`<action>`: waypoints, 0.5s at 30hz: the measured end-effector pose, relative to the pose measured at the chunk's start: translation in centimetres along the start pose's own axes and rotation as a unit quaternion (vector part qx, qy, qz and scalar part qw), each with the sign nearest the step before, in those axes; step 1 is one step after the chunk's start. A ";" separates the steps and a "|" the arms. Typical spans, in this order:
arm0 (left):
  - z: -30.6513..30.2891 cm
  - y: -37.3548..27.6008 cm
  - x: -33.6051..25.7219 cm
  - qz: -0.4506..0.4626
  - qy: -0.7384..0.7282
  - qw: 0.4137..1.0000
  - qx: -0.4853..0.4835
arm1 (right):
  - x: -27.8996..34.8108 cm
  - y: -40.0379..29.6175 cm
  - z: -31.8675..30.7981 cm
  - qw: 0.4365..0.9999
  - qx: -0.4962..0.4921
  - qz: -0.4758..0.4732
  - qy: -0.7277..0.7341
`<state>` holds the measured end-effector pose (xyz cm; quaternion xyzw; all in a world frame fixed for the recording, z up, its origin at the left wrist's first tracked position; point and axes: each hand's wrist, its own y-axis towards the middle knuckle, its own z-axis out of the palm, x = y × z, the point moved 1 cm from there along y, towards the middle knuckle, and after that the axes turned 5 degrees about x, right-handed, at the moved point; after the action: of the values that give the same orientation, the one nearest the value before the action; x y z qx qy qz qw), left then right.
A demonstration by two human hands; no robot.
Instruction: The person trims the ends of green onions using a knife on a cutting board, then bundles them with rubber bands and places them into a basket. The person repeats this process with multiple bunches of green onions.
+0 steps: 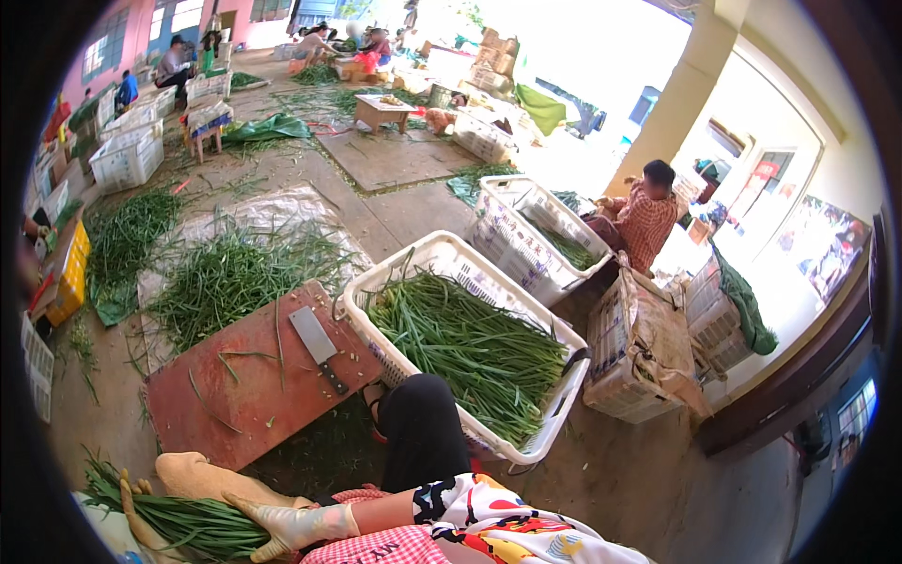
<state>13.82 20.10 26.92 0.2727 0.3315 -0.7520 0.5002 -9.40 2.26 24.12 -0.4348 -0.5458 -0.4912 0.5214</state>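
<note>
At the lower left, my gloved left hand [141, 522] has its fingers curled around a bundle of long green leafy stalks [204, 522]. My gloved right hand [292, 527] grips the near end of that bundle, thumb above and fingers below; part of its grip is hidden. Ahead, a reddish board [239, 381] carries a cleaver [315, 338] with a black handle, pointing towards me, and a few loose leaves. Right of the board, a white plastic crate [507, 299] holds many stalks [465, 345] laid lengthwise. A tan rounded cloth-like thing [204, 479] lies beside the bundle.
A pile of loose greens [225, 282] lies on a sheet [310, 201] beyond the board. Another white crate [507, 240] stands behind the near one, with a seated person [645, 211] beside it. Stacked crates [627, 345] stand at right. Several people sit farther off.
</note>
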 end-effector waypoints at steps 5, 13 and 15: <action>4.5 -1.4 -0.9 0.018 0.036 0.999 0.013 | 4.8 -0.9 -0.9 0.994 -0.022 -0.012 -0.107; 5.2 -1.4 0.1 0.052 0.056 0.996 0.037 | 2.1 -1.0 -1.1 0.974 -0.053 0.021 -0.219; 5.4 -1.6 -0.1 0.065 0.064 0.995 0.037 | 1.4 -0.5 -0.9 0.974 -0.055 0.038 -0.217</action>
<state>11.94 16.46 30.81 0.3597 0.3158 -0.7108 0.5154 -9.89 1.23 25.48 -0.5795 -0.6011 -0.3941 0.3841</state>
